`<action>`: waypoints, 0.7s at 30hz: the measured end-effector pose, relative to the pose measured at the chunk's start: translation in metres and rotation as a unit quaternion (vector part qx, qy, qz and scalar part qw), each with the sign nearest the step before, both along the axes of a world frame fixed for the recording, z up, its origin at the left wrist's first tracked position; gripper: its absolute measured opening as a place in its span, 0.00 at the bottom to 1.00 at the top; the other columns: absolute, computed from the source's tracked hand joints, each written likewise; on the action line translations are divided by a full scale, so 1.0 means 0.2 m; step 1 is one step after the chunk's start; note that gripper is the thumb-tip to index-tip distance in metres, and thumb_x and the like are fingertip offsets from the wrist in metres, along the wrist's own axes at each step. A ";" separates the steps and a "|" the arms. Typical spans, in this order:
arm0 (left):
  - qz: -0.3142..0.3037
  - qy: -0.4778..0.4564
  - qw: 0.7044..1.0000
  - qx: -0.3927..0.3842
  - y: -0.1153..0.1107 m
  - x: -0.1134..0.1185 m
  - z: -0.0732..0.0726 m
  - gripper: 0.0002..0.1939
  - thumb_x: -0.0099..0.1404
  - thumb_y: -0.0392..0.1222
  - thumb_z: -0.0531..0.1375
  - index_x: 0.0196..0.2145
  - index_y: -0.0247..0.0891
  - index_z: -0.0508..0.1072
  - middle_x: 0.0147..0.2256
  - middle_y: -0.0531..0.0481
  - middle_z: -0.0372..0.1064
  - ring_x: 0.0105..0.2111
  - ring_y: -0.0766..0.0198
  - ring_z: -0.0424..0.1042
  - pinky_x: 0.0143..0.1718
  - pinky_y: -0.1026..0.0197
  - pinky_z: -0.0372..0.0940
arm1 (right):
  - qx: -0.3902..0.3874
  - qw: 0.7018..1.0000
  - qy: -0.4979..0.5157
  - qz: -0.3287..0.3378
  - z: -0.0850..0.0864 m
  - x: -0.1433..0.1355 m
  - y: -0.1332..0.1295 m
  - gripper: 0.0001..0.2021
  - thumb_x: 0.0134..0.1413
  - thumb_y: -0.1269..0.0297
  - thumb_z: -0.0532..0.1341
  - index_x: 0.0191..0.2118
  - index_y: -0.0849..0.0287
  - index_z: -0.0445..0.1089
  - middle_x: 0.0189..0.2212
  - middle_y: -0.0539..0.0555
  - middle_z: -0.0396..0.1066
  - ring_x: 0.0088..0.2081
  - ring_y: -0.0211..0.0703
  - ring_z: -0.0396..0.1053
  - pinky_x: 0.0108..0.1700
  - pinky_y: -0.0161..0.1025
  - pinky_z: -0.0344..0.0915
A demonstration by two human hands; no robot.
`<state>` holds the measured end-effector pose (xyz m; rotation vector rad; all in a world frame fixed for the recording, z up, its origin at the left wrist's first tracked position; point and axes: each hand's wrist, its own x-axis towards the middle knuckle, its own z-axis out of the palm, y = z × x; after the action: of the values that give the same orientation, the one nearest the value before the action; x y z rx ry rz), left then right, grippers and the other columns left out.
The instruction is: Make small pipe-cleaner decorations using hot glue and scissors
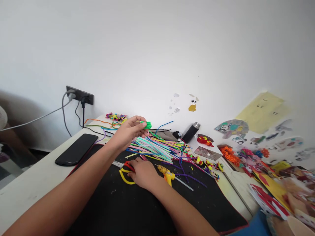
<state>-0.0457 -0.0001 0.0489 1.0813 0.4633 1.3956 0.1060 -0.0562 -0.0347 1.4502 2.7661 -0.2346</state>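
Note:
My left hand (133, 129) is raised above the pile of pipe cleaners, its thumb and fingers pinching a small fuzzy green pipe-cleaner piece (148, 125). Lower down, my right hand (144, 172) rests close to the black mat with its fingers curled on the red part of what looks like scissors (129, 166). A yellow loop (126, 178) shows below those fingers, and a silver strip (118, 163) sticks out to the left. Part of this tool is hidden by the hand. Beside my right wrist lies a yellow glue gun (167, 173) with a glue stick (184, 182) in its back.
Many-coloured pipe cleaners (154, 149) cover the mat's far side (110, 196). A black phone (76, 149) lies at left, near a wall socket (80, 95) with cables. A black flask (191, 132) lies against the wall. Small colourful figures (205, 164) and craft supplies (256, 157) crowd the right.

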 end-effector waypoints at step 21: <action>-0.022 -0.019 0.998 -0.055 0.01 0.03 -0.03 0.20 0.54 0.47 0.77 0.38 0.38 0.75 0.26 0.50 0.78 0.26 0.63 0.77 0.26 0.67 0.66 | -0.516 0.686 0.470 -0.203 -0.05 0.12 -0.15 0.20 0.54 0.50 0.70 0.46 0.56 0.69 0.21 0.42 0.67 0.14 0.25 0.48 0.19 0.28 0.37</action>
<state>-0.0404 0.0017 0.0430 0.9681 0.4794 1.3340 0.1309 -0.0855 -0.0443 1.6483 1.7050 -2.6020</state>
